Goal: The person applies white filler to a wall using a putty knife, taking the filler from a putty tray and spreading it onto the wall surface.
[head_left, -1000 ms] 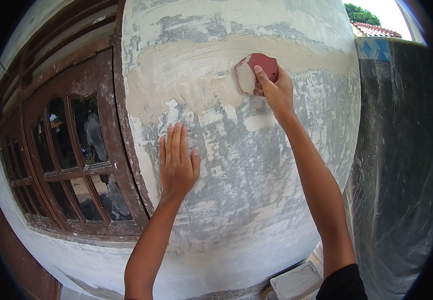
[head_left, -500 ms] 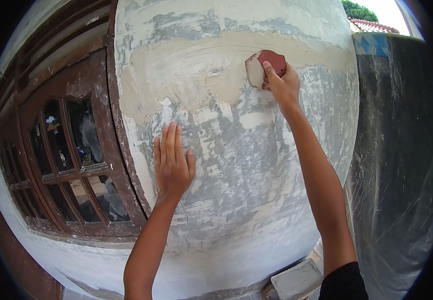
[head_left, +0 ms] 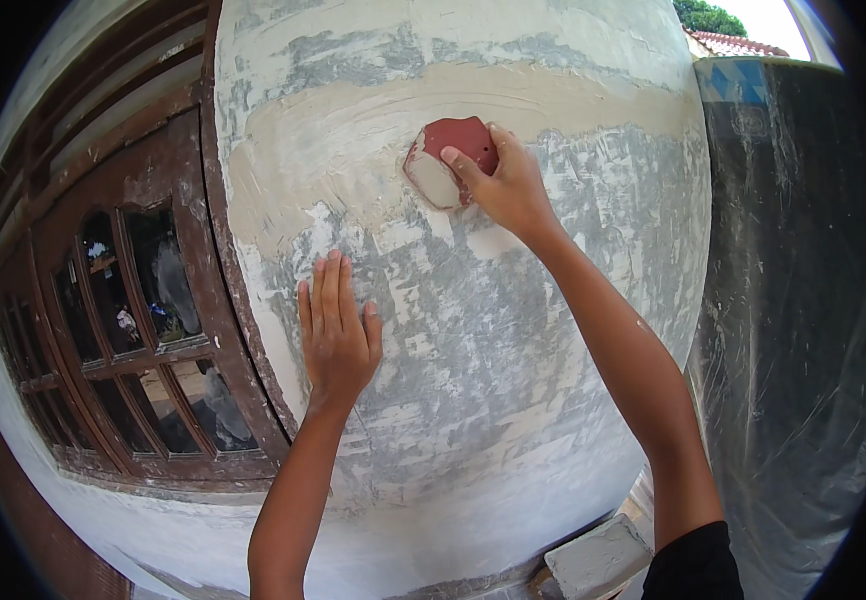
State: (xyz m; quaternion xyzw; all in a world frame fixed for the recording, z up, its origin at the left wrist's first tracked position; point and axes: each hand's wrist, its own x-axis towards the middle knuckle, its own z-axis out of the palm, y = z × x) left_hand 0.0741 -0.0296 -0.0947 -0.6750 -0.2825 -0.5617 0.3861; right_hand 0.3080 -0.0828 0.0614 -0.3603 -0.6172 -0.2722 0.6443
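Observation:
My right hand (head_left: 511, 190) grips a dark red putty scraper (head_left: 463, 140) by its right side, thumb on the near face. Pale putty coats the scraper's left part, and its edge lies against the wall (head_left: 473, 330). Around it runs a wide band of beige putty (head_left: 343, 130) across the upper wall, with curved scrape marks. Lower left, my left hand (head_left: 338, 330) rests flat on the patchy grey and white wall, fingers pointing up and thumb spread. It holds nothing.
To the left is a brown wooden window (head_left: 143, 310) with glass panes and a worn frame. A dark plastic-covered panel (head_left: 783, 320) stands at the right. Down at the lower right lies a putty-smeared grey block or board (head_left: 598, 557) near the wall's foot.
My right hand has swept the scraper left and slightly down across the beige band, turning it a little. My left hand stays flat at the same patch of wall.

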